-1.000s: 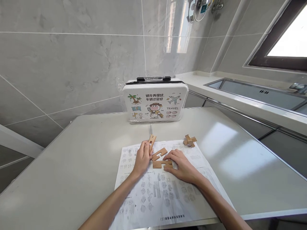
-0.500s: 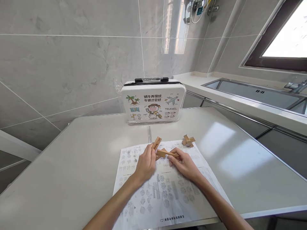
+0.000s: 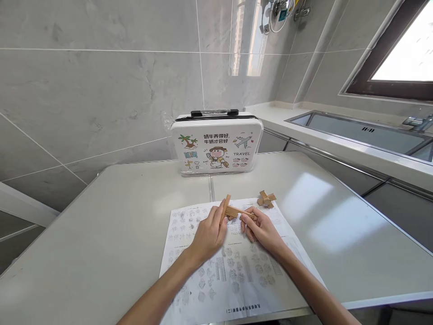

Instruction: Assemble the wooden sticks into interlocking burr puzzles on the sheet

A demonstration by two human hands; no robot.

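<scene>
My left hand [image 3: 211,229] is closed on a wooden puzzle piece [image 3: 226,206], a narrow bar that stands tilted upright between thumb and fingers. My right hand [image 3: 260,227] pinches the right end of a second wooden bar [image 3: 237,211], which lies roughly level and has a notch in it. The left end of this bar meets the upright piece; whether they interlock I cannot tell. Some wood shows under the bar, partly hidden. Beneath both hands lies a printed instruction sheet [image 3: 243,289]. An assembled wooden burr puzzle [image 3: 267,199] rests on its far right corner.
A white case [image 3: 216,149] with cartoon prints, wrapped in clear plastic, stands at the back of the white table [image 3: 84,234] near the tiled wall. On the right a counter holds a sink [image 3: 365,133] and a faucet [image 3: 419,122].
The piece in my left hand has turned more upright and edge-on. Both hands have shifted slightly right, and the right hand's lower fingers have come into view.
</scene>
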